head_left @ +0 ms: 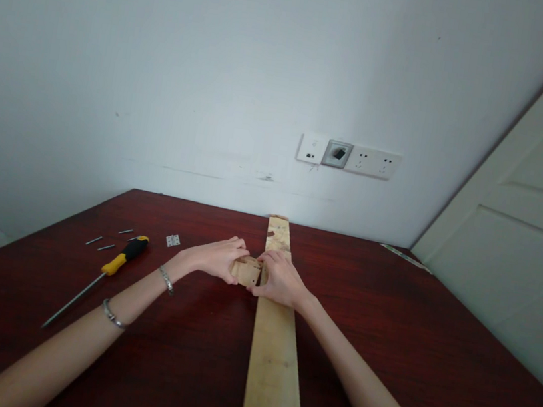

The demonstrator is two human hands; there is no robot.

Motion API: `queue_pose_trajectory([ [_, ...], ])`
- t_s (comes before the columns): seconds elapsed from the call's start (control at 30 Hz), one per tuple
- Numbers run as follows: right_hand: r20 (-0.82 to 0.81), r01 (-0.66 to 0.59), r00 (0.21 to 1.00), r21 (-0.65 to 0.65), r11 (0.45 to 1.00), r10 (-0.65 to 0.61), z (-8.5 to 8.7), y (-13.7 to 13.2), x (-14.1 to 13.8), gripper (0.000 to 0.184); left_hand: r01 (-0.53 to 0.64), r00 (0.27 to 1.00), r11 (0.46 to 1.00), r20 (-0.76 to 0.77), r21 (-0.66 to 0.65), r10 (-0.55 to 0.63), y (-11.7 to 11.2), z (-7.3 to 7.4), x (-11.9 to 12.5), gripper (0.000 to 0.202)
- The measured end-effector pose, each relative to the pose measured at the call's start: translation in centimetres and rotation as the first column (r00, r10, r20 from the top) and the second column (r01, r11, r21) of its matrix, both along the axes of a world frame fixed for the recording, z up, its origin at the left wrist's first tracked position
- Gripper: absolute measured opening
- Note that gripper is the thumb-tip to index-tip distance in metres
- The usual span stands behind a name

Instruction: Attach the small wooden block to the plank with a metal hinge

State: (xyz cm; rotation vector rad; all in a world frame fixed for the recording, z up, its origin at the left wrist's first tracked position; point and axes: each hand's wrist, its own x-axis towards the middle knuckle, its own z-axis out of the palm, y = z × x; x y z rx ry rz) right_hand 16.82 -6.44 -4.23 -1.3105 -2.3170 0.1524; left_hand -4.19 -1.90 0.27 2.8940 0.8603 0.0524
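Observation:
A long pale wooden board (273, 365) runs from the near edge of the view to the wall, flat on the dark red table. Against its left side, about two thirds of the way along, sits a short wooden block (246, 273). My left hand (218, 258) is closed around the block's left end. Bent over the board, my right hand (281, 279) has its thumb and fingers at the joint between board and block; its palm covers part of the board. A narrow dark gap shows between the two pieces.
Left on the table (168, 364) lie a yellow-and-black screwdriver (114, 265), several screws (106, 248) and a small metal hinge plate (172, 240). Wall sockets (349, 157) are behind. A thin strip (405, 257) lies at the far right, near a white door (526, 219).

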Motion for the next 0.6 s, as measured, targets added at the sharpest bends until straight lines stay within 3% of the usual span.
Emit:
queue_pose_trajectory([
  [0.13, -0.058, -0.029, 0.998, -0.061, 0.998, 0.026, -0.3, 0.2, 0.3, 0.065, -0.005, 0.999, 1.000, 0.038, -0.013, 0.005, 0.1, -0.4, 0.0, 0.057],
  [0.3, -0.133, -0.036, 0.991, -0.166, 0.986, 0.014, -0.4, 0.7, 1.7, 0.100, -0.047, 0.997, 0.998, 0.063, -0.039, 0.050, 0.6, -1.5, -0.3, 0.054],
  [0.6, -0.156, -0.083, 0.987, -0.281, 0.956, 0.040, -0.5, 1.3, 4.0, 0.090, -0.034, 0.998, 0.993, 0.039, -0.117, 0.039, 1.2, -2.4, -0.5, 0.053],
])
